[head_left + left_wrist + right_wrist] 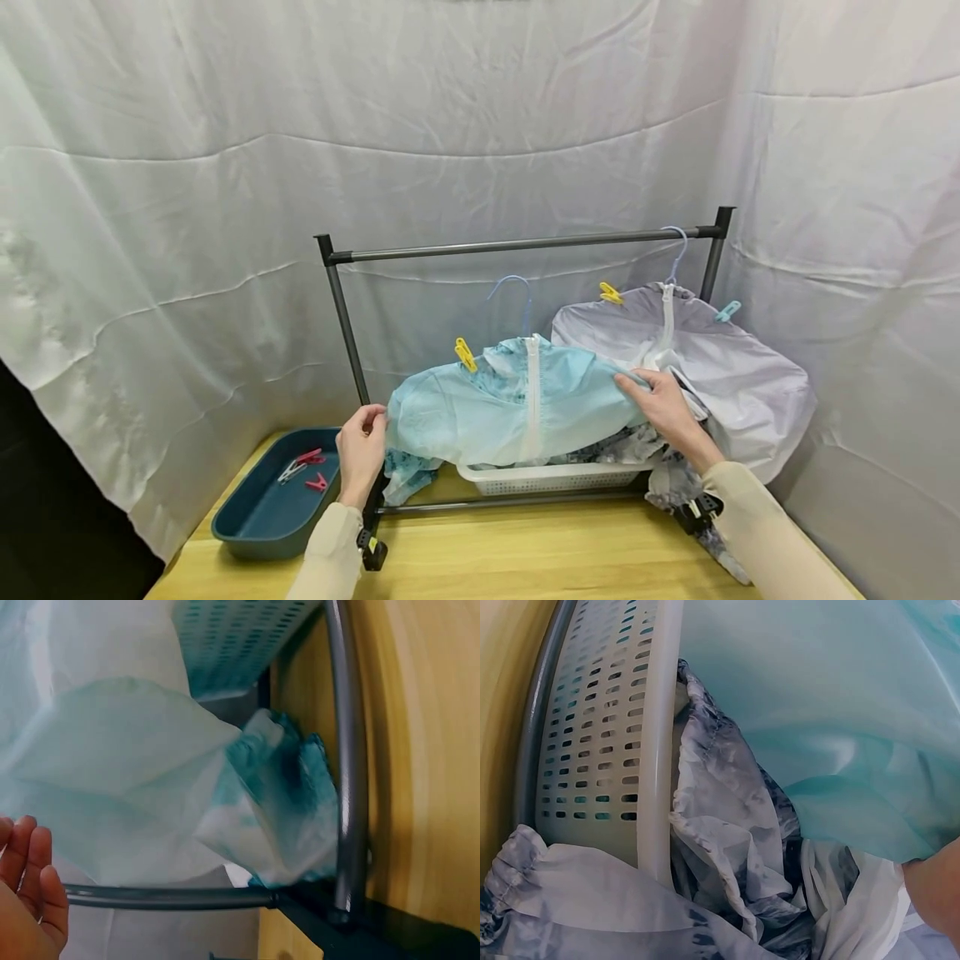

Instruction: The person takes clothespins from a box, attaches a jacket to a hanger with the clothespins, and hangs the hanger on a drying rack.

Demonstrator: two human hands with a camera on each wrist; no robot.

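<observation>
- White sheeting backed the wooden table.
- Right hand pinched the turquoise jacket over the basket.
- Left hand seemingly gripped its sleeve end.

White draped sheet, wooden table

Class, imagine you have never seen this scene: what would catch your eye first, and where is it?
Most striking is the light blue jacket, held at both shoulders by the left hand and right hand above the white basket. Behind it to the right, a pale grey jacket hangs from the rail. A teal tray of pegs sits at the left.
</observation>
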